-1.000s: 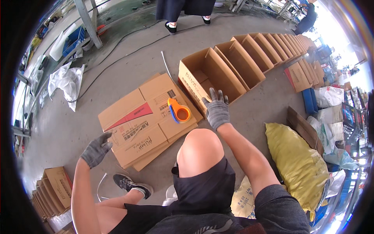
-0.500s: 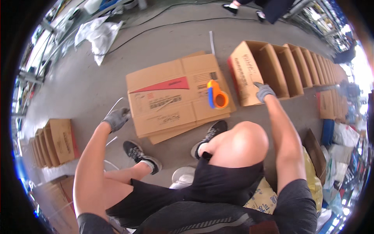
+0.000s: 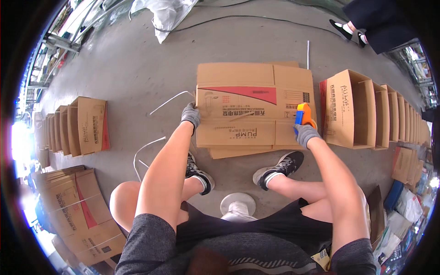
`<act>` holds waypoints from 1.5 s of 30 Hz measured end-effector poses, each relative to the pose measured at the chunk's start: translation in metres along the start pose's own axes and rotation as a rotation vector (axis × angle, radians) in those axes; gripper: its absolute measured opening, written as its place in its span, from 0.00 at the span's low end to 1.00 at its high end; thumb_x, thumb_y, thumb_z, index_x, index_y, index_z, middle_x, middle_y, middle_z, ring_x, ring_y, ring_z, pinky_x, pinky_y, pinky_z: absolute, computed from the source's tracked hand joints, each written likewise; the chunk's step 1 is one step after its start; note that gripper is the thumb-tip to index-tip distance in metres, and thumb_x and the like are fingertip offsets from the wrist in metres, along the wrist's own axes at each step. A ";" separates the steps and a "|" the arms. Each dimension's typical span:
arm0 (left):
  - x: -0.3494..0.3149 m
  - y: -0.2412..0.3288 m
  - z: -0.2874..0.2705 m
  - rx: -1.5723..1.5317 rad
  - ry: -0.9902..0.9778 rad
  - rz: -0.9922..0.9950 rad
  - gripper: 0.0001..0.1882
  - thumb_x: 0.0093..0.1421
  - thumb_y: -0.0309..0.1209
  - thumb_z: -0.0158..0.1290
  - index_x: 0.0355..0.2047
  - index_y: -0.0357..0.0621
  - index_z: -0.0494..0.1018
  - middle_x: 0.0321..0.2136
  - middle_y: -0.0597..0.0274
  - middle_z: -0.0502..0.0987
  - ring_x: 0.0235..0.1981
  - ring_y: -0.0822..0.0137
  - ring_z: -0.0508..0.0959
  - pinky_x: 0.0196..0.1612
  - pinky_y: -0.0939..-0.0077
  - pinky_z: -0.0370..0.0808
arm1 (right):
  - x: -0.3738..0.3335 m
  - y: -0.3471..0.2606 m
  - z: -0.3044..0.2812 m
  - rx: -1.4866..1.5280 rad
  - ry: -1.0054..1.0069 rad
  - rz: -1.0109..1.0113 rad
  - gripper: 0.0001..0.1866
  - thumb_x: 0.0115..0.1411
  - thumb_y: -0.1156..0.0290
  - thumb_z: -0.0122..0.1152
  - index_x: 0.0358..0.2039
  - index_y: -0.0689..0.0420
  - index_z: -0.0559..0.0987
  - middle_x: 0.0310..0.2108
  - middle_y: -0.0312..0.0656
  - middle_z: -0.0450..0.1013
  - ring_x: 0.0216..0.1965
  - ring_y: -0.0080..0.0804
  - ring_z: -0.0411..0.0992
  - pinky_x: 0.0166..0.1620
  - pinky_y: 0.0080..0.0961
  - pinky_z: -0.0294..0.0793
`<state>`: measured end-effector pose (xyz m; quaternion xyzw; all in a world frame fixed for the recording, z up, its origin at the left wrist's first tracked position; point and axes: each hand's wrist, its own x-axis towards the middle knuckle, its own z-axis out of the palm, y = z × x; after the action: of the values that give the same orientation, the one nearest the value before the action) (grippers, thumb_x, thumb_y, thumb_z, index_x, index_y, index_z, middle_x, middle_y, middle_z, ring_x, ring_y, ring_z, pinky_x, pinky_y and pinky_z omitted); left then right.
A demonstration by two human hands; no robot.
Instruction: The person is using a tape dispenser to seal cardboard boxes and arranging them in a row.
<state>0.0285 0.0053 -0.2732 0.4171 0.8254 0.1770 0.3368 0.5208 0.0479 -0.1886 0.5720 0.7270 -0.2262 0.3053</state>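
In front of my feet lies a stack of flattened cardboard cartons (image 3: 238,75), the top one printed with a red wedge. My left hand (image 3: 190,114), in a grey glove, has its fingers curled at the left edge of the top carton. An orange and blue tape dispenser (image 3: 304,110) rests on the right part of that carton. The grey-gloved right hand (image 3: 306,135) is closed around the dispenser's blue lower end; part of the grip is hidden by the fingers.
A row of opened cartons (image 3: 339,110) stands to the right, another row (image 3: 91,126) to the left. Strapped flat cartons (image 3: 73,206) lie at lower left. Loose white straps (image 3: 142,153) and a plastic bag (image 3: 167,18) are on the floor. Another person's shoes (image 3: 341,31) show at upper right.
My right hand has left the nearest standing carton on the right and come to the tape dispenser. My left hand has reached the flat carton's edge. The view has swung left.
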 end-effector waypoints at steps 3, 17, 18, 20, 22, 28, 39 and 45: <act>0.006 0.004 -0.017 -0.256 -0.006 -0.182 0.22 0.57 0.29 0.57 0.52 0.36 0.70 0.44 0.51 0.80 0.45 0.59 0.79 0.50 0.67 0.74 | 0.012 -0.017 0.018 0.120 0.170 0.172 0.20 0.60 0.54 0.56 0.47 0.51 0.78 0.45 0.51 0.77 0.46 0.45 0.76 0.49 0.37 0.75; 0.020 0.074 -0.254 -0.833 0.134 0.278 0.15 0.60 0.20 0.51 0.47 0.42 0.75 0.36 0.67 0.79 0.35 0.73 0.77 0.39 0.77 0.75 | 0.030 -0.001 0.025 0.094 0.148 0.150 0.15 0.54 0.63 0.58 0.40 0.54 0.81 0.42 0.49 0.78 0.44 0.50 0.76 0.47 0.39 0.76; 0.023 0.072 -0.258 -0.845 0.133 0.300 0.15 0.60 0.20 0.51 0.47 0.42 0.75 0.36 0.67 0.79 0.35 0.73 0.77 0.39 0.77 0.75 | 0.030 -0.002 0.022 0.082 0.105 0.173 0.14 0.56 0.63 0.57 0.39 0.54 0.83 0.45 0.50 0.77 0.47 0.50 0.76 0.50 0.39 0.76; 0.001 0.045 -0.294 -0.526 0.219 0.289 0.17 0.59 0.18 0.50 0.48 0.42 0.74 0.37 0.69 0.78 0.35 0.73 0.76 0.38 0.78 0.76 | -0.022 -0.055 -0.072 0.039 0.156 -0.017 0.20 0.58 0.55 0.57 0.45 0.54 0.80 0.44 0.55 0.76 0.47 0.50 0.75 0.49 0.41 0.75; -0.012 0.048 -0.296 -0.524 0.201 0.322 0.17 0.59 0.18 0.50 0.48 0.42 0.74 0.37 0.69 0.79 0.35 0.74 0.76 0.39 0.78 0.75 | -0.061 -0.073 -0.159 0.209 0.383 0.068 0.22 0.58 0.55 0.58 0.49 0.54 0.78 0.48 0.56 0.74 0.49 0.51 0.74 0.48 0.42 0.75; -0.043 0.054 -0.295 -0.334 0.172 0.321 0.15 0.58 0.19 0.52 0.46 0.42 0.75 0.38 0.68 0.79 0.37 0.74 0.76 0.42 0.76 0.75 | -0.142 -0.100 -0.242 0.014 1.317 -0.259 0.31 0.54 0.68 0.61 0.60 0.52 0.68 0.60 0.50 0.63 0.58 0.52 0.64 0.59 0.43 0.67; -0.061 0.033 -0.283 -0.474 0.153 0.280 0.13 0.56 0.18 0.53 0.42 0.42 0.77 0.34 0.68 0.80 0.35 0.73 0.76 0.41 0.77 0.74 | -0.173 -0.126 -0.235 0.101 0.921 -0.246 0.23 0.52 0.73 0.60 0.52 0.56 0.75 0.53 0.51 0.70 0.55 0.51 0.68 0.56 0.41 0.70; -0.071 0.040 -0.284 -0.582 0.049 0.362 0.15 0.58 0.18 0.53 0.45 0.41 0.75 0.38 0.68 0.79 0.38 0.74 0.74 0.44 0.77 0.74 | -0.170 -0.107 -0.246 0.200 0.975 -0.435 0.13 0.47 0.79 0.59 0.36 0.58 0.80 0.38 0.49 0.76 0.49 0.47 0.71 0.53 0.38 0.70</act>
<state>-0.1180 -0.0319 -0.0195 0.4388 0.6606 0.4719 0.3851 0.3990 0.0711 0.1035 0.4731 0.8609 -0.0605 -0.1770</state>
